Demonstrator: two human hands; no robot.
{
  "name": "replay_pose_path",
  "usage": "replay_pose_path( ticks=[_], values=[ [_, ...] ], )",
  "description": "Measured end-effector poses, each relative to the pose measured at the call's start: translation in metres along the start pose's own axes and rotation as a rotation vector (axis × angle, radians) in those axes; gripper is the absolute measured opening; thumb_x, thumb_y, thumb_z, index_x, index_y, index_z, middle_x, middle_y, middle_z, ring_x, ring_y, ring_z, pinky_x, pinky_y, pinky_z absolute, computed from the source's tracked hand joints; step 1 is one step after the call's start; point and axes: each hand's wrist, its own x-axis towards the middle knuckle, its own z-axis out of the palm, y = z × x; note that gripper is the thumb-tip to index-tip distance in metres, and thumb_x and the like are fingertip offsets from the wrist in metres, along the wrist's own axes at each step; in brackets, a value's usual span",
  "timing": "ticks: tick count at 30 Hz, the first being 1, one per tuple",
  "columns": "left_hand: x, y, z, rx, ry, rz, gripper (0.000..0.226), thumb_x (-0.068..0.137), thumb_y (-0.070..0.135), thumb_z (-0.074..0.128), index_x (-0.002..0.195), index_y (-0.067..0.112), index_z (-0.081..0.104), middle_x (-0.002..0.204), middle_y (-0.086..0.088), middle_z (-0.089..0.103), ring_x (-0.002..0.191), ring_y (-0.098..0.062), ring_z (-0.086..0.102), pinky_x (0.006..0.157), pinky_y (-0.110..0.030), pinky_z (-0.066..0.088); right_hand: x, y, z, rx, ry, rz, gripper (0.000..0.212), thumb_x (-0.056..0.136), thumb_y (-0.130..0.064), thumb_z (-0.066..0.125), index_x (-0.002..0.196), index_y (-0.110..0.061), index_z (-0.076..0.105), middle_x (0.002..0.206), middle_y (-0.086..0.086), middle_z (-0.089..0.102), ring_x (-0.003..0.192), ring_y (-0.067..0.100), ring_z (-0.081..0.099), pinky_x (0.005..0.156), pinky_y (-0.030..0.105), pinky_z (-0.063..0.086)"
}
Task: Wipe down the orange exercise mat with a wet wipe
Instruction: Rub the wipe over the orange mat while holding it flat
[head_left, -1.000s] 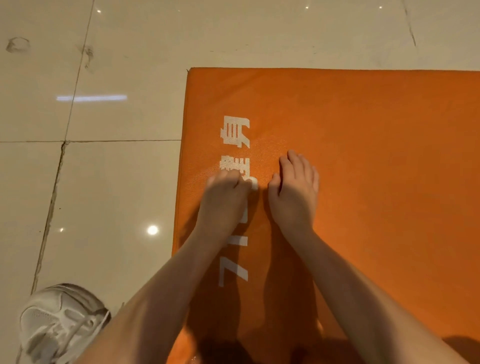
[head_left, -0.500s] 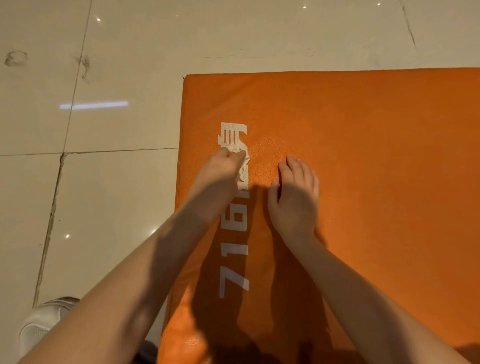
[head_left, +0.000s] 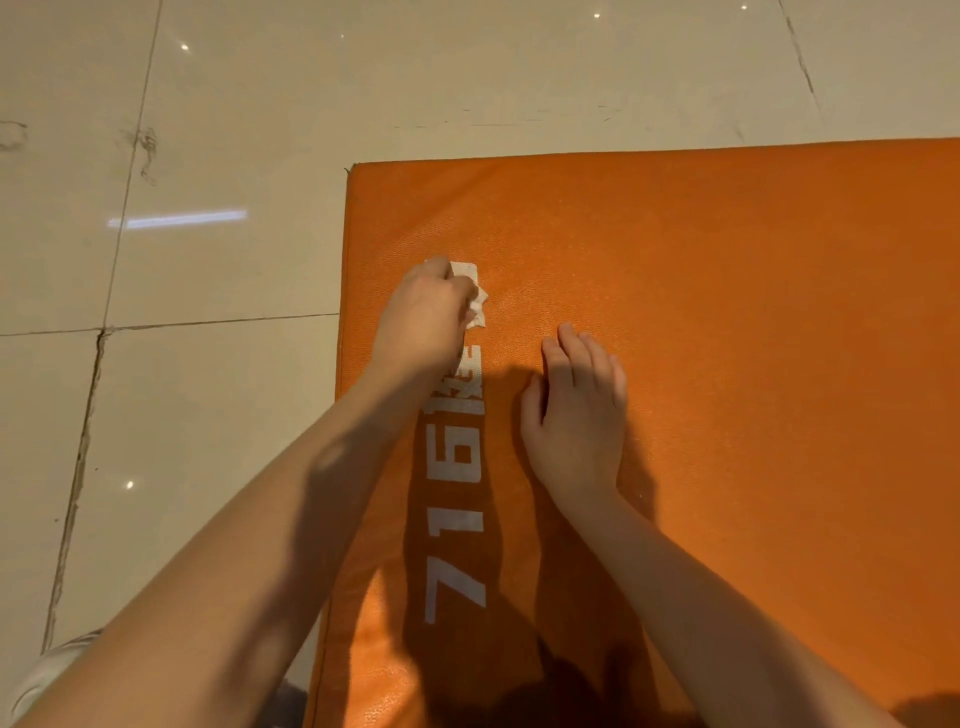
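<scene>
Two hands are on the orange mat (head_left: 727, 312). The left hand (head_left: 423, 317) has travelled away from the person along the white lettering (head_left: 457, 467). A second ago it covered the middle characters; now it sits over the farthest one, and the digits 716 plus one more character lie uncovered on its near side. Its fingers are curled round a crumpled white wet wipe (head_left: 477, 299), which pokes out at the right of the knuckles and is pressed against the mat. The right hand (head_left: 576, 410) has stayed where it was, just right of the lettering, palm down with straight fingers close together, flat on the mat. A white shoe (head_left: 47, 670) that showed fully at the near left a second ago is now only a sliver at the frame's corner.

The mat lies flat on the pale tiled floor (head_left: 208, 104), its far left corner in view. One edge runs near to far at the left, another left to right at the far side. It runs out of frame to the right and near side, so its long axis cannot be told. The lettering runs near to far beside the left edge. The bunched wipe shows no clear long axis.
</scene>
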Motion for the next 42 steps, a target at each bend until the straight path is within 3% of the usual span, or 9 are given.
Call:
replay_pose_path(
  ticks=[4,7,11,16,21,29,32,37,42],
  values=[
    [0.018,0.010,0.000,-0.053,0.114,-0.204,0.024,0.099,0.010,0.053,0.117,0.001,0.066,0.119,-0.015,0.055,0.112,-0.030,0.049,0.089,-0.034,0.038,0.000,0.000,-0.001,-0.004,0.004,-0.007,0.042,0.094,-0.026,0.037,0.126,-0.007,0.056,0.138,0.010,0.051,0.132,0.026,0.037,0.114,0.043,0.020],
    [0.008,0.016,0.005,-0.073,0.055,-0.129,0.028,0.101,0.012,0.049,0.123,0.004,0.064,0.121,-0.014,0.055,0.116,-0.028,0.047,0.090,-0.032,0.036,0.002,-0.001,-0.003,-0.018,-0.008,-0.013,0.041,0.093,-0.025,0.038,0.125,-0.008,0.056,0.137,0.009,0.050,0.132,0.025,0.037,0.113,0.043,0.021],
    [0.006,0.001,0.009,-0.077,0.064,0.033,0.025,0.098,0.013,0.054,0.114,0.000,0.067,0.107,-0.016,0.058,0.104,-0.031,0.050,0.078,-0.030,0.031,0.001,-0.001,-0.005,-0.029,-0.017,0.004,0.041,0.092,-0.026,0.037,0.125,-0.008,0.056,0.137,0.009,0.051,0.130,0.025,0.038,0.113,0.041,0.018],
    [0.011,0.004,0.031,-0.148,0.312,-0.053,0.011,0.080,-0.003,0.070,0.091,-0.004,0.070,0.082,-0.017,0.057,0.080,-0.030,0.051,0.067,-0.024,0.027,0.003,-0.001,-0.003,-0.024,-0.028,0.010,0.043,0.092,-0.026,0.037,0.126,-0.009,0.056,0.138,0.009,0.051,0.130,0.025,0.038,0.112,0.043,0.020],
    [0.011,0.001,0.038,-0.138,0.424,0.020,0.013,0.079,-0.001,0.070,0.091,-0.005,0.071,0.079,-0.016,0.058,0.071,-0.032,0.054,0.059,-0.028,0.033,0.023,-0.007,-0.008,0.047,0.002,0.039,0.042,0.088,-0.028,0.038,0.116,-0.007,0.061,0.128,0.009,0.057,0.122,0.029,0.047,0.105,0.043,0.026],
    [0.011,0.002,0.035,-0.144,0.371,-0.011,0.014,0.084,0.000,0.067,0.096,0.000,0.072,0.082,-0.012,0.058,0.077,-0.029,0.053,0.063,-0.027,0.032,0.089,-0.005,0.021,0.035,0.047,0.019,0.047,0.087,-0.024,0.043,0.127,-0.004,0.057,0.136,0.012,0.053,0.127,0.030,0.045,0.109,0.048,0.031],
    [0.021,0.000,0.027,-0.149,0.333,0.032,0.013,0.084,-0.002,0.066,0.096,-0.001,0.072,0.083,-0.014,0.058,0.079,-0.030,0.054,0.061,-0.032,0.040,0.090,-0.005,0.018,0.031,0.039,0.013,0.047,0.088,-0.026,0.043,0.127,-0.005,0.057,0.136,0.011,0.053,0.127,0.028,0.044,0.109,0.048,0.032],
    [0.089,-0.003,0.012,-0.134,0.253,-0.146,0.025,0.099,0.010,0.052,0.117,0.003,0.067,0.115,-0.014,0.056,0.111,-0.028,0.049,0.087,-0.033,0.041,0.092,-0.006,0.017,0.017,-0.015,0.022,0.045,0.091,-0.026,0.042,0.129,-0.007,0.055,0.138,0.009,0.052,0.129,0.025,0.042,0.111,0.047,0.030],
    [0.079,-0.003,0.016,-0.122,0.223,0.070,0.019,0.099,0.012,0.051,0.109,0.001,0.063,0.103,-0.013,0.055,0.100,-0.027,0.050,0.071,-0.036,0.041,0.090,-0.004,0.019,0.034,0.006,-0.006,0.044,0.092,-0.027,0.042,0.128,-0.006,0.055,0.138,0.012,0.051,0.130,0.028,0.040,0.113,0.048,0.026]
  ],
)
